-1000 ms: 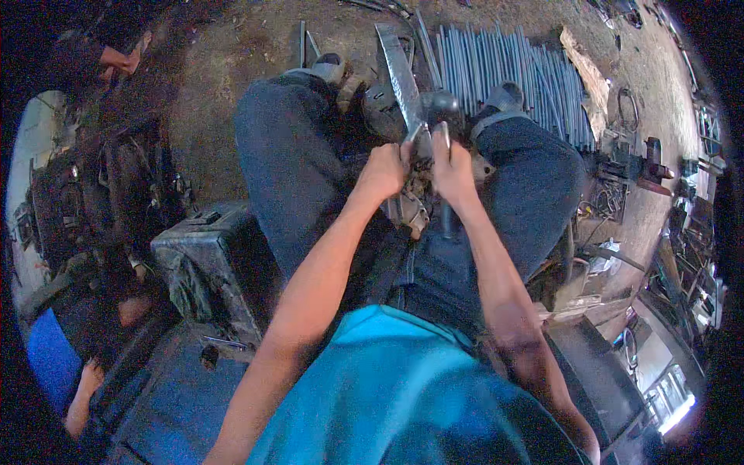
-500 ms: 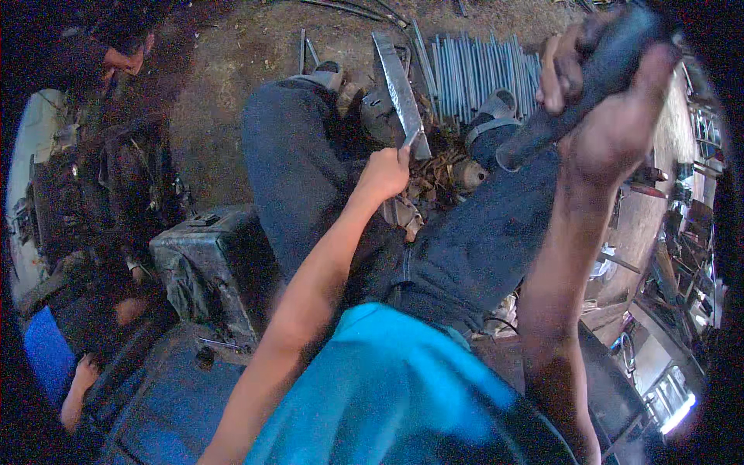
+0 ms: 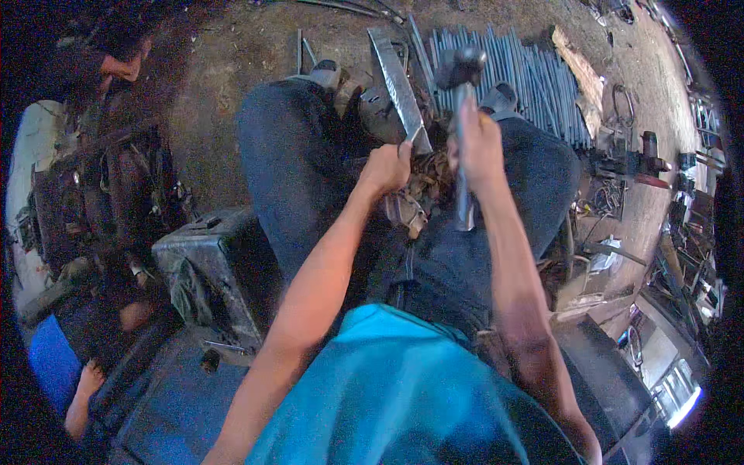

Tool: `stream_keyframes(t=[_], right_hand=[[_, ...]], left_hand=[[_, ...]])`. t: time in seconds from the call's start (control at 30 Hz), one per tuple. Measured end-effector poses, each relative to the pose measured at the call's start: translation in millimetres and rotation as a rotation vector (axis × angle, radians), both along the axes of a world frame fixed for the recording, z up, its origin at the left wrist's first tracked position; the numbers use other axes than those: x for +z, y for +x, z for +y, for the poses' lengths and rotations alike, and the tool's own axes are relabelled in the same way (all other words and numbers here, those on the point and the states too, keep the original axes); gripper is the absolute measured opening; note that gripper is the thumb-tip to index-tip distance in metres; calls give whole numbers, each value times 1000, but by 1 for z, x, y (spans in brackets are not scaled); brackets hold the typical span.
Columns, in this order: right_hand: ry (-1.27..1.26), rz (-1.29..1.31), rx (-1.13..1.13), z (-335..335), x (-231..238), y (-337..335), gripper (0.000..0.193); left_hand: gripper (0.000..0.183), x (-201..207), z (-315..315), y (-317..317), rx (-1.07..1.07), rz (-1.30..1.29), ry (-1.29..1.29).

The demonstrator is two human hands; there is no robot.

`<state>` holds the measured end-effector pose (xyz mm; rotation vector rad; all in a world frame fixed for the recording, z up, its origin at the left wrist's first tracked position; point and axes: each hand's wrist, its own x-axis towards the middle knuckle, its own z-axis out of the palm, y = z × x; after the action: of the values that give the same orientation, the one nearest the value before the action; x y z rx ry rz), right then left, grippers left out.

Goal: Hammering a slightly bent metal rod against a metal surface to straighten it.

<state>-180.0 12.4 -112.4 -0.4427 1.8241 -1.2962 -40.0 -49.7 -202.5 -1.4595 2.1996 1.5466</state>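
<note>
Between my knees, my left hand (image 3: 389,167) is closed at the near end of a long flat metal blade (image 3: 397,91). The blade has a shiny, dented surface and slants away up and left. It lies over a dark block (image 3: 378,116) that is partly hidden. My right hand (image 3: 480,153) is wrapped round the handle of a hammer (image 3: 463,70), slightly blurred by motion. The hammer's dark head is raised to the right of the blade, apart from it. The handle's butt sticks out below my fist.
Beyond my right foot lies a row of thin metal rods (image 3: 504,66), with a piece of wood (image 3: 580,74) alongside. A dark metal box (image 3: 209,256) stands by my left leg. Another person's hand (image 3: 91,377) shows at lower left. Tools and scrap crowd the right side.
My right hand has swung the hammer down and left from its raised place at upper right, nearer the blade. My left hand and the blade have hardly moved.
</note>
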Motion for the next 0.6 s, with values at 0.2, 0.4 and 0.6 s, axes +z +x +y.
stream_keyframes(t=[0.2, 0.4, 0.6], right_hand=[[-497, 425, 58, -36, 152, -31, 55], [-860, 226, -56, -20, 108, -12, 37], [85, 410, 78, 20, -50, 22, 44]], left_hand=[[57, 0, -1, -2, -56, -27, -71], [57, -8, -2, 1, -48, -11, -101], [55, -5, 5, 2, -11, 69, -112]])
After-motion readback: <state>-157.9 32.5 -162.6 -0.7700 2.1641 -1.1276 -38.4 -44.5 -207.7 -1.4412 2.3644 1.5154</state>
